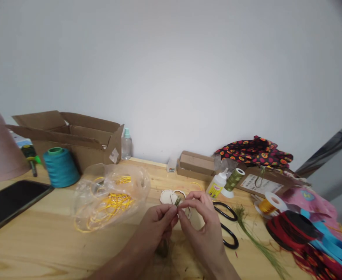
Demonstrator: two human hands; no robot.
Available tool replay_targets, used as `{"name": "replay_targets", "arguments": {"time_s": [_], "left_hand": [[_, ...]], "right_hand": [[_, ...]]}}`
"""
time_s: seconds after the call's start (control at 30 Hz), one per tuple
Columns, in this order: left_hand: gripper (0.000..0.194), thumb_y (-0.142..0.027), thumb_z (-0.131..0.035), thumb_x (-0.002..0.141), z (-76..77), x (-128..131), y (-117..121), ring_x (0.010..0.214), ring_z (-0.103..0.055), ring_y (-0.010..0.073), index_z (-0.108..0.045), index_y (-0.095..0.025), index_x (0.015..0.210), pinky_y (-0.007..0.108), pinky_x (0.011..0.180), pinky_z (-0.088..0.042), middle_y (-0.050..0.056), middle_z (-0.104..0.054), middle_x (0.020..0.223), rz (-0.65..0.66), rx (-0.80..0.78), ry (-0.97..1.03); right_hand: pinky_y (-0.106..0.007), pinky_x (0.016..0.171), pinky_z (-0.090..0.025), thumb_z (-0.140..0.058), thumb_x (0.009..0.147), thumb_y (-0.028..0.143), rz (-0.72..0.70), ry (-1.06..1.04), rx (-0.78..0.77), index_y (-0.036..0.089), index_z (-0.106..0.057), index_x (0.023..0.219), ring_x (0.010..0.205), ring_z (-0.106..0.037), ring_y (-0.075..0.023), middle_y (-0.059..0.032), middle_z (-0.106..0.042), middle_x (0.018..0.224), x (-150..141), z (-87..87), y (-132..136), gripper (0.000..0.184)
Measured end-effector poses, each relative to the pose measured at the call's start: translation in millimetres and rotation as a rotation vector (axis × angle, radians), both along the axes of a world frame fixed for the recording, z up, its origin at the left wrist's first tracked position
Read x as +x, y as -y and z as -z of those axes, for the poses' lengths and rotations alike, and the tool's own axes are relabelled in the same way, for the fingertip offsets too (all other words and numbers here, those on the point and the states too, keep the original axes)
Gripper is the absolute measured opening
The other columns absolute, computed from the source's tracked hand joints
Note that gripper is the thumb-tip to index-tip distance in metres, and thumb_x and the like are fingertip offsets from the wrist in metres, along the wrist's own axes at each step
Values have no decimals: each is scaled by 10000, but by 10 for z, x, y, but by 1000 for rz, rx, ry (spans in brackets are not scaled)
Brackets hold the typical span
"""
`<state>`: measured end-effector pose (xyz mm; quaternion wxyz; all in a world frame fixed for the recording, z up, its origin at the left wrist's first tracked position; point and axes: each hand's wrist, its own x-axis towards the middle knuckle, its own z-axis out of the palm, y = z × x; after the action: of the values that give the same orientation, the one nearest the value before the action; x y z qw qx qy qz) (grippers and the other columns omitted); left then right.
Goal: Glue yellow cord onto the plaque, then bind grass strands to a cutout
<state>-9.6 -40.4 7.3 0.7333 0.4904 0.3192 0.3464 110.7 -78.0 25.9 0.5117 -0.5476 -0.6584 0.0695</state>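
**Q:** What are the hands doing closest in?

**A:** The left hand (159, 222) and right hand (201, 229) are together, their fingertips clamped on a small tuft of dried green grass (177, 201). It sits just in front of a pale round wooden cut-out (166, 197). The fingers hide whether the two touch.

**Q:** What step is this, and what does the next move call for?

**A:** It looks like the tuft is being fitted to the cut-out, so I'd judge that a steady pinch is needed while the stalks are lined up.

**Q:** And further out?

**A:** Take the black-handled scissors (227, 225) as the landmark. Long loose green grass stalks (255, 241) lie right of them. Behind them stand a white glue bottle with a yellow label (217, 186) and an olive thread spool (234, 179). Well left of them lies a clear plastic bag of yellow cord (109, 198).
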Motion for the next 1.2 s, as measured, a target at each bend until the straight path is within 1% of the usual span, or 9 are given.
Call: {"name": "replay_targets", "arguments": {"time_s": [0.13, 0.37, 0.5, 0.63, 0.77, 0.9, 1.1, 1.2], "left_hand": [[409, -508, -546, 677, -8, -2, 8, 433, -167, 53, -380, -168, 521, 213, 415, -109, -86, -263, 470, 8, 24, -8], [422, -523, -549, 665, -60, 8, 24, 425, -167, 52, -379, -170, 508, 213, 419, -112, -86, -269, 459, -8, 19, -26], [409, -503, -531, 693, -40, 2, 26, 431, -172, 52, -375, -169, 515, 213, 417, -111, -85, -267, 471, -3, 20, -25], [424, -519, -536, 680, -21, -2, 21, 429, -167, 50, -370, -169, 508, 214, 413, -106, -84, -267, 471, 5, 31, -30], [425, -510, -542, 680, -19, 2, 2, 426, -171, 48, -362, -169, 503, 213, 409, -104, -82, -274, 469, 9, 33, -34], [426, -514, -545, 677, -16, 1, -3, 410, -163, 43, -386, -163, 497, 212, 398, -89, -84, -274, 454, 26, 30, -18], [426, -502, -589, 645, -42, 12, 13, 391, -170, 27, -405, -151, 486, 205, 392, -85, -83, -311, 459, 26, -14, 18], [400, -509, -608, 619, -43, 15, 7, 383, -179, 24, -493, -134, 544, 201, 390, -83, -86, -318, 457, 15, -32, 4]], "right_hand": [[-331, 733, -400, -538, 678, 99, -7, -2, -20, 219, -589, 740, 839, -483, -183, -25, -514, 821, -3, 1, -16, 144], [-328, 745, -403, -545, 677, 99, -18, -38, -50, 217, -590, 748, 844, -488, -182, -25, -520, 831, 21, 11, -31, 145], [-321, 740, -397, -548, 670, 95, -15, -34, -55, 212, -587, 716, 827, -488, -176, -18, -524, 808, 17, -2, -33, 132], [-320, 741, -390, -563, 672, 110, -8, -31, -72, 214, -596, 684, 832, -488, -180, -17, -531, 802, 21, -11, -34, 110], [-316, 732, -389, -564, 713, 157, -13, -55, -95, 218, -604, 672, 826, -491, -181, -20, -534, 801, 36, 18, -35, 84], [-315, 739, -377, -539, 760, 218, -14, -70, -114, 217, -590, 670, 820, -486, -179, -16, -537, 788, 50, 43, -43, 103], [-297, 707, -389, -529, 757, 233, 1, -177, -132, 200, -593, 659, 800, -496, -179, -25, -550, 777, 67, 13, -66, 121], [-280, 686, -400, -530, 755, 265, -10, -284, -131, 187, -595, 672, 770, -508, -171, -27, -560, 763, 82, 2, -88, 131]]}}
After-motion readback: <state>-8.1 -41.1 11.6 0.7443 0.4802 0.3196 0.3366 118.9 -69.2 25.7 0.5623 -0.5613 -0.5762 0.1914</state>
